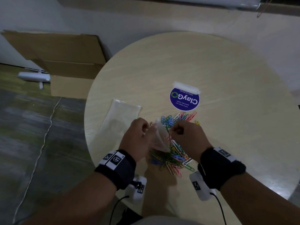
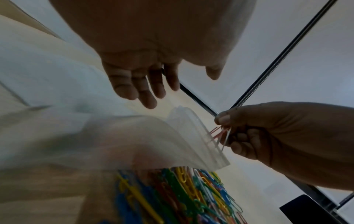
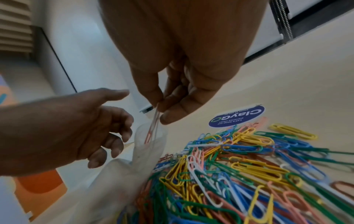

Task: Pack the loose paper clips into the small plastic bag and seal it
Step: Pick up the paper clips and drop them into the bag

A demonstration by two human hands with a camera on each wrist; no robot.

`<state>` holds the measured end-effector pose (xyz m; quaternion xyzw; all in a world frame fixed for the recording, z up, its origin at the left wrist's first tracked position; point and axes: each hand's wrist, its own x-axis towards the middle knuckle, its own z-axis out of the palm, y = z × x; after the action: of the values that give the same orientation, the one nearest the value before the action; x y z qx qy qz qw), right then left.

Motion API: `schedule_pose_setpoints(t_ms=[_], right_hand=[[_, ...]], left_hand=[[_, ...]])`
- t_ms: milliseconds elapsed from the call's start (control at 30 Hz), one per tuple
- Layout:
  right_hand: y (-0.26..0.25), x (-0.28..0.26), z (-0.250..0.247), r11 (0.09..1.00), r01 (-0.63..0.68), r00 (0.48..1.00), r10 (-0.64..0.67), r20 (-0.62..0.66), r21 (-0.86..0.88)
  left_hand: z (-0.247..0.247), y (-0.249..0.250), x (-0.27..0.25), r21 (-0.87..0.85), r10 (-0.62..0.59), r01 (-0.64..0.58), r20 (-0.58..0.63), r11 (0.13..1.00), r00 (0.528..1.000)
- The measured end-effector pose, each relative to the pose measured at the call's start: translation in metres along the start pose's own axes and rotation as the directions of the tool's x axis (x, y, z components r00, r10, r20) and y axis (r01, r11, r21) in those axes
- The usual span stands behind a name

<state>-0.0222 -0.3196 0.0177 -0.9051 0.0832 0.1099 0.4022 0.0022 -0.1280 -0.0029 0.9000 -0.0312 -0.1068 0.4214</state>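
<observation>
**On my worktop**

My round, pale wood worktop [image 1: 203, 62] carried a heap of coloured paper clips [image 1: 176, 153] near its front edge. A blue round ClayGo sticker [image 1: 184, 100] lay just beyond them, and a flat clear plastic sleeve [image 1: 120, 117] lay to their left.

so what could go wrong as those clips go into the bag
The right hand pinches a few clips just at the mouth of the small plastic bag; if a clip catches the rim it may fall back on the table.
The left hand seems to hold the bag only by its edge, so the mouth could fold shut.
The pile of loose clips is tangled and may drag along.
</observation>
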Motion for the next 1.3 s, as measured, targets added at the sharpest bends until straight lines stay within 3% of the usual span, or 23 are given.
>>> schedule_pose_setpoints(t_ms=[200,433,533,633,733,800,867,933,1000,1067,1133,1300], right_hand=[[0.005,-0.002,0.003,1.000,-0.011,1.000,0.011,-0.006,-0.023],[-0.006,-0.012,-0.003,0.993,0.093,0.981,-0.079,-0.178,0.072],[-0.009,-0.012,-0.001,0.987,0.150,0.965,-0.135,-0.224,0.053],[-0.004,-0.011,0.002,0.985,0.159,0.967,-0.170,-0.188,-0.073],[-0.002,-0.013,0.003,0.964,0.220,0.971,-0.232,-0.061,-0.151],[0.000,-0.015,0.000,0.947,0.283,0.951,-0.298,-0.087,-0.153],[0.012,-0.020,-0.009,0.980,0.184,0.965,-0.195,-0.176,-0.078],[0.042,-0.033,-0.021,0.998,-0.045,0.976,0.032,-0.214,-0.054],[0.078,-0.054,-0.029,0.942,-0.298,0.949,0.274,-0.158,-0.155],[0.101,-0.077,-0.029,0.849,-0.433,0.898,0.435,-0.066,-0.304],[0.110,-0.088,-0.019,0.831,-0.420,0.899,0.436,-0.042,-0.365],[0.095,-0.061,0.002,0.939,-0.249,0.968,0.237,-0.080,-0.236]], left_hand=[[0.019,-0.004,0.018,0.204,-0.109,0.067,0.206,0.977,0.972],[0.021,-0.002,0.015,0.026,-0.145,0.143,0.237,0.989,0.961],[0.020,0.005,0.016,0.011,-0.115,0.116,0.254,0.993,0.960],[0.017,0.009,0.015,-0.014,-0.089,0.097,0.275,0.995,0.957],[0.013,0.013,0.012,-0.027,-0.062,0.072,0.290,0.997,0.955],[0.009,0.015,0.010,-0.014,-0.047,0.053,0.282,0.998,0.958],[0.004,0.014,0.008,0.008,-0.029,0.027,0.273,1.000,0.962],[-0.003,0.012,0.008,0.024,-0.011,0.005,0.263,1.000,0.965],[-0.009,0.011,0.007,0.040,-0.003,-0.008,0.264,0.999,0.964],[-0.012,0.013,0.007,0.074,0.004,-0.024,0.257,0.997,0.966],[-0.014,0.016,0.006,0.104,0.005,-0.032,0.247,0.994,0.969],[-0.004,0.025,0.005,0.067,-0.048,0.032,0.254,0.997,0.966]])
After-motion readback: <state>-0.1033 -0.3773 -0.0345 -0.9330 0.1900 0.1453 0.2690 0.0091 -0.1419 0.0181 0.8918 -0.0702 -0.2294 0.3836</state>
